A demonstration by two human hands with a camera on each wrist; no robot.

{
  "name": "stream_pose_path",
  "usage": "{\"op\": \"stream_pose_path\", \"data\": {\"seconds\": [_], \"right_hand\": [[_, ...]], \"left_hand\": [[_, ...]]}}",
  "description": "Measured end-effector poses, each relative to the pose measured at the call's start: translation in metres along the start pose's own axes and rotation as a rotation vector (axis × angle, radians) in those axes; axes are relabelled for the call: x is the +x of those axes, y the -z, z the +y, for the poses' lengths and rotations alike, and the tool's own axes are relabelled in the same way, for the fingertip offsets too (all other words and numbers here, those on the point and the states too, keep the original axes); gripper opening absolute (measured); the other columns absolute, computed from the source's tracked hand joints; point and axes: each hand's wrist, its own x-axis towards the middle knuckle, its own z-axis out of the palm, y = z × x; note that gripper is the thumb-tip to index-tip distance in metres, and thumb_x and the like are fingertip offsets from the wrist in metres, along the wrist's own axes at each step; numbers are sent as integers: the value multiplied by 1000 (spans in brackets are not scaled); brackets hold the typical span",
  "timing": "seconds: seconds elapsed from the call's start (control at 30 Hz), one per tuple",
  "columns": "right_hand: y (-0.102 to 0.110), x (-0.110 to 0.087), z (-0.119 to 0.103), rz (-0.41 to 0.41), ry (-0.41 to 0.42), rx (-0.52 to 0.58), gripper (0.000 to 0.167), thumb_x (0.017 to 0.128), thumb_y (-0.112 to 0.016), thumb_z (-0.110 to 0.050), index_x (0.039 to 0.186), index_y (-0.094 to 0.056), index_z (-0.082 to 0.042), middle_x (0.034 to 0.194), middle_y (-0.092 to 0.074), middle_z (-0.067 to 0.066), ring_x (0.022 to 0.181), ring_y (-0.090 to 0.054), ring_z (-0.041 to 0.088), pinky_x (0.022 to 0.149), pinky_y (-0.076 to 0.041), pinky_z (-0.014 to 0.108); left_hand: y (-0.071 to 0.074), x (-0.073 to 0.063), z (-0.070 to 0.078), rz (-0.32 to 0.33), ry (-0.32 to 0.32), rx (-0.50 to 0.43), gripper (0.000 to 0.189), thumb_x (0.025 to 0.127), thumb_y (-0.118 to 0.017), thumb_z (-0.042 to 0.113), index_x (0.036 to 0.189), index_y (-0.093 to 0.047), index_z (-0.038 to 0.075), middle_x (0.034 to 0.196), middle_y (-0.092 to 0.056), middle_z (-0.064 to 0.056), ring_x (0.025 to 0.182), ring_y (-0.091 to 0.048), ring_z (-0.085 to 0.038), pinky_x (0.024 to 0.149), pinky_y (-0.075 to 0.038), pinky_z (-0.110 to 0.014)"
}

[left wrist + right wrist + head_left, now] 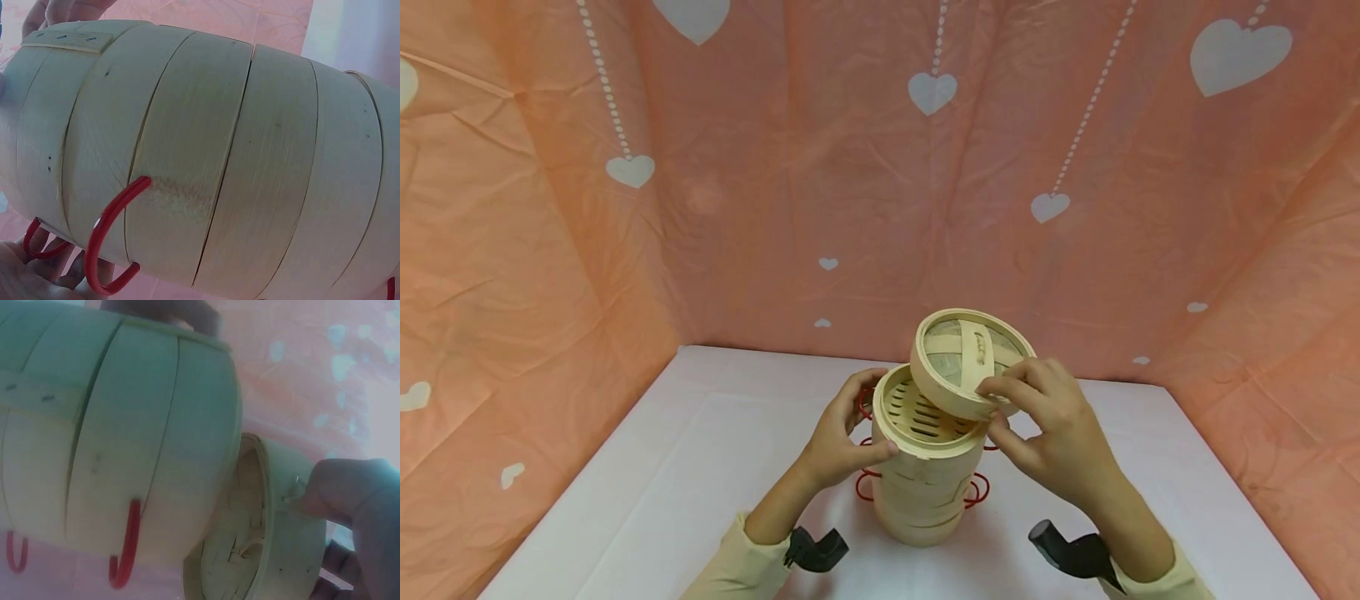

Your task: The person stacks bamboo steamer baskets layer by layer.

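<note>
A tall stack of bamboo steamer baskets (925, 492) stands upright on the table, with red loop handles (977, 490) along its sides. Its top basket shows a slatted floor (921, 417). My left hand (842, 437) holds the top basket's rim from the left, thumb at the front and fingers around the far side. My right hand (1052, 425) pinches the edge of the round woven lid (977, 354), which is tilted over the back right of the top basket. In the right wrist view the lid's underside (231, 550) faces the stack.
The table (647, 467) has a white cover. Behind it and on both sides hangs an orange-pink cloth (850, 167) with white hearts. A black wrist camera mount sits on the left wrist (816, 550) and another on the right wrist (1071, 554).
</note>
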Motion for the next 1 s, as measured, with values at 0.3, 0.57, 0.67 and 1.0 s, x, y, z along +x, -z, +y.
{"op": "stream_pose_path", "data": {"seconds": [0.3, 0.57, 0.67, 1.0], "right_hand": [[-4, 1, -10, -33, 43, 5, 29, 67, -68, -7, 95, -70, -15, 87, -59, -3, 79, -44, 13, 74, -33, 27], [-10, 1, -17, -66, 74, -6, 29, 68, -66, -7, 95, -69, -18, 85, -56, -5, 77, -42, 11, 72, -32, 26], [-12, 1, -18, -66, 90, 0, 29, 68, -65, -6, 94, -69, -18, 85, -55, -5, 77, -43, 11, 74, -33, 27], [-15, 0, -20, -106, 84, -4, 30, 69, -64, -6, 95, -69, -19, 86, -55, -6, 80, -46, 12, 76, -37, 31]], "left_hand": [[0, -1, -1, -5, 1, -9, 79, 76, -79, 32, 140, -40, 7, 127, -54, -15, 110, -52, -15, 93, -46, -29], [0, -1, 0, -3, 2, -6, 80, 76, -79, 37, 140, -40, 9, 128, -54, -13, 111, -52, -14, 95, -46, -35], [1, -1, -1, -2, 3, -4, 81, 76, -79, 37, 140, -40, 8, 129, -54, -14, 113, -52, -15, 97, -46, -34], [1, -1, -1, -1, 12, 3, 82, 76, -79, 37, 141, -40, 8, 132, -52, -14, 116, -52, -18, 99, -45, -32]]}}
